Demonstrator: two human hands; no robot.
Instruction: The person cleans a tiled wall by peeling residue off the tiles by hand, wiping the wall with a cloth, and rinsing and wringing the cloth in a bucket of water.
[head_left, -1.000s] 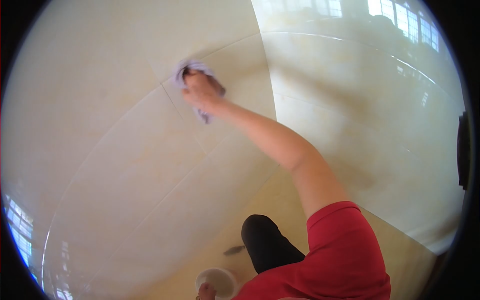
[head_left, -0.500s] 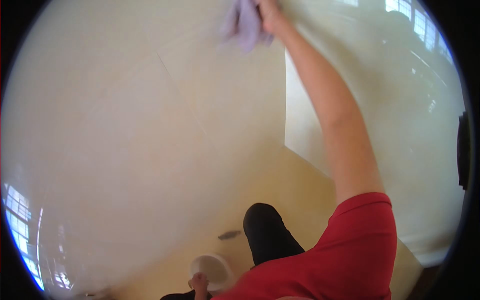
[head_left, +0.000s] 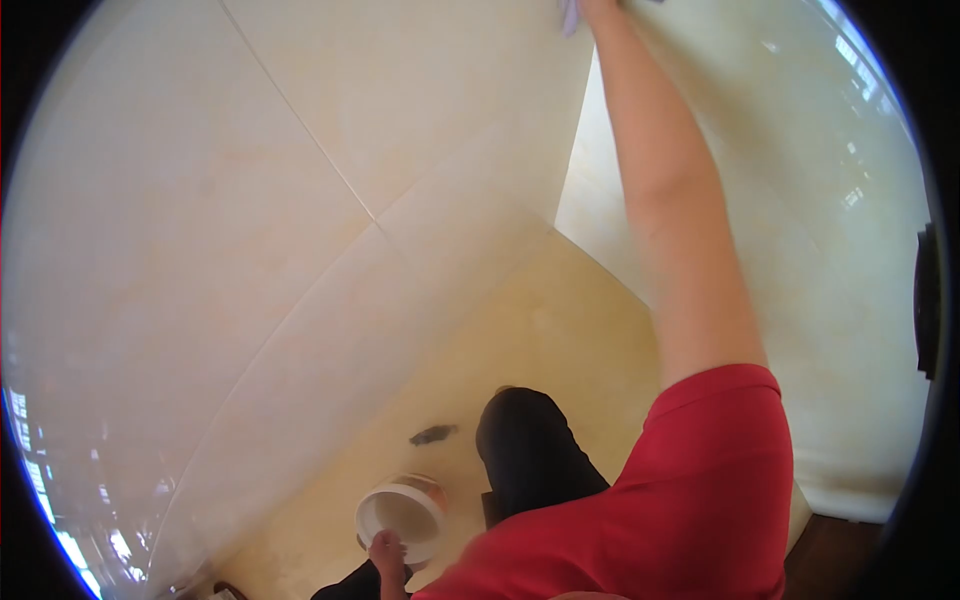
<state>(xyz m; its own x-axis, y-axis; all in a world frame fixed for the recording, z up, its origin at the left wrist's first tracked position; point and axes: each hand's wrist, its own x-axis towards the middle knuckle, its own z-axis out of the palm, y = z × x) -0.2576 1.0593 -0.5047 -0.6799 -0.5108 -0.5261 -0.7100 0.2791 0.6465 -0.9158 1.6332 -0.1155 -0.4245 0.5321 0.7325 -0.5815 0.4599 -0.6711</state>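
Observation:
My right hand (head_left: pixel 602 8) is at the top edge of the view, largely cut off, at the end of an outstretched arm. A bit of the pale purple cloth (head_left: pixel 570 16) it holds shows beside it, near the tiled wall corner. Low in the view, my left hand (head_left: pixel 388 550) is closed on the near rim of a white bucket (head_left: pixel 368 508), which stands on the floor. The inside of the bucket shows only in part.
Glossy cream wall panels (head_left: pixel 300 200) fill the left, and another wall (head_left: pixel 800 260) rises at the right. A small dark object (head_left: pixel 434 434) lies on the yellowish floor (head_left: pixel 560 320) beyond the bucket. My dark-clad knee (head_left: pixel 525 440) is right of the bucket.
My right hand has swept the cloth up and rightward from the left wall to the top edge. The view has shifted, showing more floor and bucket. My left hand stays at the bucket.

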